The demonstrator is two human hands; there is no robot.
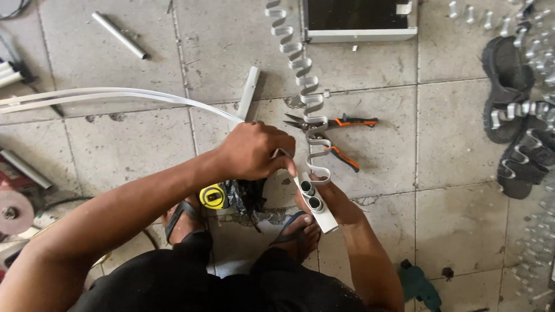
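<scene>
My left hand (254,151) grips a long flat white metal strip (115,95) that arcs in from the left edge. It presses the strip against a small white bending jig (317,205) with two round pegs. My right hand (338,208) lies under the jig and holds it. From the jig a wavy, serpentine length of bent strip (298,58) runs away across the tiled floor toward the top. Orange-handled tin snips (335,130) lie beside that wavy strip, just beyond my hands.
A yellow tape measure (213,196) sits by my sandalled feet with a crumpled black bag (245,193). Metal tubes (120,36) and a white bar (248,92) lie on the floor. Black sandals (509,86) and more wavy strips (535,52) are at right; a white frame (361,33) at top.
</scene>
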